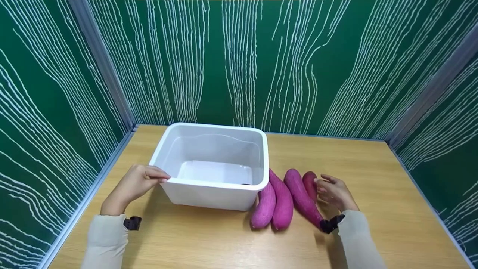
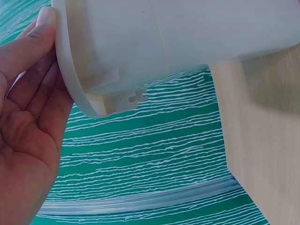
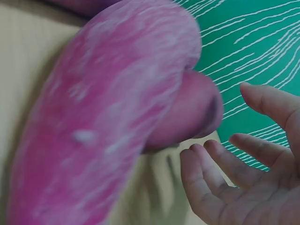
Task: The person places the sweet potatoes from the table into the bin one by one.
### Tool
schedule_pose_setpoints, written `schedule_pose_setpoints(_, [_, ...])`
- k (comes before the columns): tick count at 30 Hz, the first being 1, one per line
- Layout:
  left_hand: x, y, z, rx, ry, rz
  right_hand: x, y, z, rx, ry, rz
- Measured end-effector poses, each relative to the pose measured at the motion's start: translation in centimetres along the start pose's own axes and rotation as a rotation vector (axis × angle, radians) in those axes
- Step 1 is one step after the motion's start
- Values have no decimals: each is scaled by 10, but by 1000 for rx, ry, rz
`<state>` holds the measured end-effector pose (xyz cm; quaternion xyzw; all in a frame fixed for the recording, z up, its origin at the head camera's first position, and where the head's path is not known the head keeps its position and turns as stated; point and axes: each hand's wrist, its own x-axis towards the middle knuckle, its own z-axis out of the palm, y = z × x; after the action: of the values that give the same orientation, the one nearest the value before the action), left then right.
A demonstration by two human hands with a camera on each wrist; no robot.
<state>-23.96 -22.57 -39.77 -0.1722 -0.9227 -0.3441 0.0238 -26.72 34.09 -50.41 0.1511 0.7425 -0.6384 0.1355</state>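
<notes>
My left hand pinches the front left corner of a white plastic tub's rim. In the left wrist view, the thumb lies against that rim and the fingers bend behind it. Right of the tub lie several long magenta vegetables resembling sweet potatoes, two of them close against its corner. Beside the rightmost pair, my right hand has its fingers spread around the end of a shorter, dark red one. The right wrist view shows a gap between the fingertips and that shorter piece, partly hidden behind a larger one.
Everything stands on a light wooden table. Green panels with white wavy lines rise behind and at both sides, joined by grey metal posts. The tub stands near the back left of the table.
</notes>
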Motion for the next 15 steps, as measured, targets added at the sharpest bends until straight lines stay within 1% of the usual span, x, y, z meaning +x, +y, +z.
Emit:
schedule_pose_setpoints(4, [0, 0, -1, -5, -13, -26, 2, 8, 2, -7, -30, -11])
schedule_pose_setpoints(9, [0, 0, -2, -6, -15, -40, 7, 11, 5, 7, -51, -19])
schedule_pose_setpoints(15, [0, 0, -1, -19, -16, -45, 9, 12, 8, 20, -43, 7])
